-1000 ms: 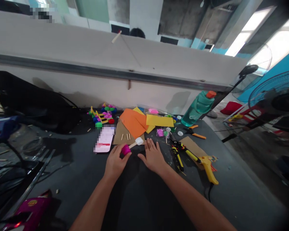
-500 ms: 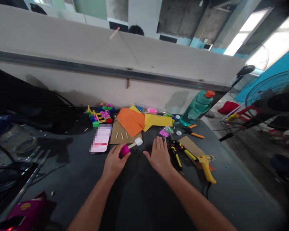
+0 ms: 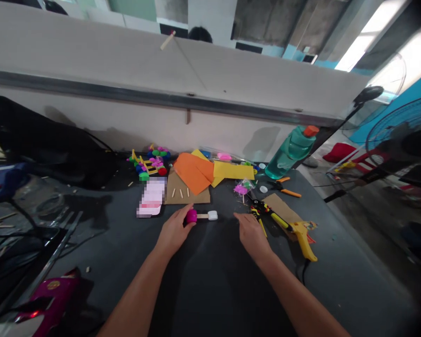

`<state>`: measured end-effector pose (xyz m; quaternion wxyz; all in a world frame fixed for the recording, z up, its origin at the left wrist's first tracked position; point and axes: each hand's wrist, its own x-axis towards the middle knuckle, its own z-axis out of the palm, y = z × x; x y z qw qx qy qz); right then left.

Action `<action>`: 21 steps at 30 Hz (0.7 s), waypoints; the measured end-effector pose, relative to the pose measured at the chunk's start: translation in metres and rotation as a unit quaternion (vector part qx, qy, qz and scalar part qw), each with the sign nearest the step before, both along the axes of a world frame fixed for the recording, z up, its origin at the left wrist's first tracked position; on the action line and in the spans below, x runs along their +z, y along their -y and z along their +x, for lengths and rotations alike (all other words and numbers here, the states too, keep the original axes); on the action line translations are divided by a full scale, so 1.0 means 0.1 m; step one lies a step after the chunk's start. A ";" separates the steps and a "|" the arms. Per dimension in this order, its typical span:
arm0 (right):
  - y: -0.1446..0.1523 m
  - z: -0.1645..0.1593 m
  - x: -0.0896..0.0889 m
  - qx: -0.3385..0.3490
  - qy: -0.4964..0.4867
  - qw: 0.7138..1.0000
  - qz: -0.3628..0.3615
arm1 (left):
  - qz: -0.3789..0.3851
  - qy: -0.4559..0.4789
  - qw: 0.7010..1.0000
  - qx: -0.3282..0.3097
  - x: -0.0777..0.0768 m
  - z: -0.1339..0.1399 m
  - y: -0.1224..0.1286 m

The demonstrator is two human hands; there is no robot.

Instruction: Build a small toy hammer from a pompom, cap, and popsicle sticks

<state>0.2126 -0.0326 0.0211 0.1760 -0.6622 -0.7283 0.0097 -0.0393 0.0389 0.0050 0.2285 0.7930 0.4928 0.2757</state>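
Just in front of the cardboard (image 3: 192, 200), the left hand (image 3: 173, 234) pinches the pink end (image 3: 192, 216) of the wooden stick (image 3: 203, 216). It looks light but could snap, so hold a fat end. The right hand's (image 3: 251, 234) fingers look bunched; I can't tell if they pinch.

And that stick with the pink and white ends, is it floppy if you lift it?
Probably stiff: the stick looks straight and woody. It's likely light, being thin. The white end may dip, since the left hand holds only the pink end.
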 end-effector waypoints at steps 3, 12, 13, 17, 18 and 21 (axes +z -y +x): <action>0.04 -0.02 0.02 -0.003 -0.049 0.999 0.022 | -0.018 0.014 1.000 -0.007 0.01 -0.01 0.01; -0.10 -0.08 0.21 -0.017 0.042 0.998 0.045 | 0.089 0.070 0.994 0.011 0.09 -0.05 0.06; -0.12 -0.09 0.23 -0.008 0.038 0.998 0.048 | 0.100 0.080 0.991 0.031 0.09 -0.05 0.05; -0.17 -0.12 0.21 0.009 0.026 0.999 0.027 | 0.092 0.121 0.983 0.103 0.10 -0.07 0.04; -0.18 -0.12 0.18 0.010 0.027 0.999 0.018 | 0.082 0.132 0.981 0.113 0.11 -0.08 0.04; -0.17 -0.15 0.12 -0.005 0.041 0.999 0.011 | 0.054 0.159 0.975 0.143 0.13 -0.08 0.06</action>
